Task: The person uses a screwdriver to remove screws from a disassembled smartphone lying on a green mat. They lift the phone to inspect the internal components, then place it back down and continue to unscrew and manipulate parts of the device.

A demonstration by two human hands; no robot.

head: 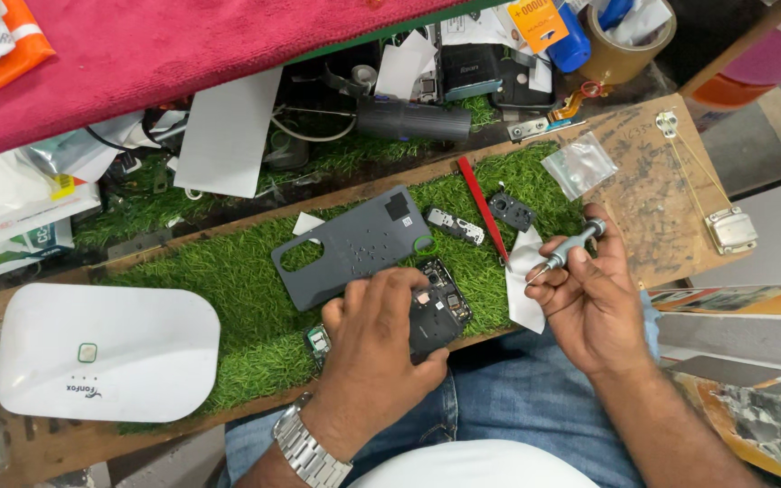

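Pinning phone flat w/ my left hand; right hand fingers grip screwdriver. I'd keep tip vertical, light torque.

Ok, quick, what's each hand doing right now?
Left hand: fingers spread, pressing down on the opened phone on the green mat.
Right hand: closed around a grey screwdriver.

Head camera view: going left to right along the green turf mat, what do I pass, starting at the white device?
White oval device → grey phone back cover → left hand on the opened phone → red pry tool → white cloth → right hand holding a grey screwdriver → metal part on the wooden board.
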